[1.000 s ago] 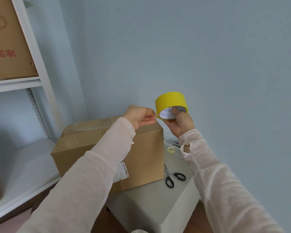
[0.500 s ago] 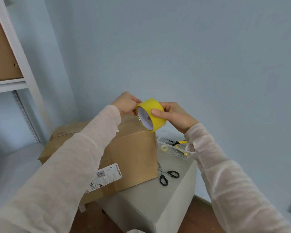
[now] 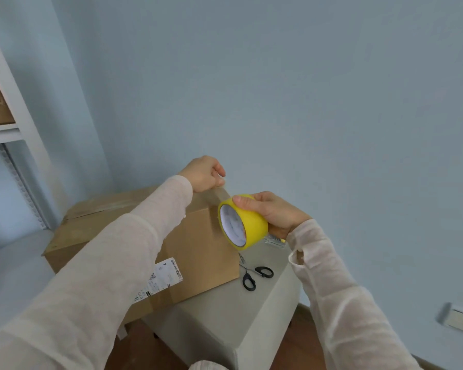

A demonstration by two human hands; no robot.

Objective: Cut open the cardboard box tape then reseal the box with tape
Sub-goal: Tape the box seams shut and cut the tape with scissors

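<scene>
Fingers [image 3: 219,170] of the left hand [image 3: 202,173] curl tight, pinching the free end of a translucent tape strip [image 3: 221,194] above the brown cardboard box [image 3: 198,249]. The right hand [image 3: 277,214] grips the round yellow tape roll [image 3: 253,227]. The box stands on a pale grey block stand [image 3: 219,316], reaching past its left edge. Black-handled scissors [image 3: 254,276] lie near the right edge. Best to pull the strip taut, centre it over the flap seam, then press down from the pinched end. The left sleeve hides most of the seam, so whether the old tape is cut through cannot be judged.
</scene>
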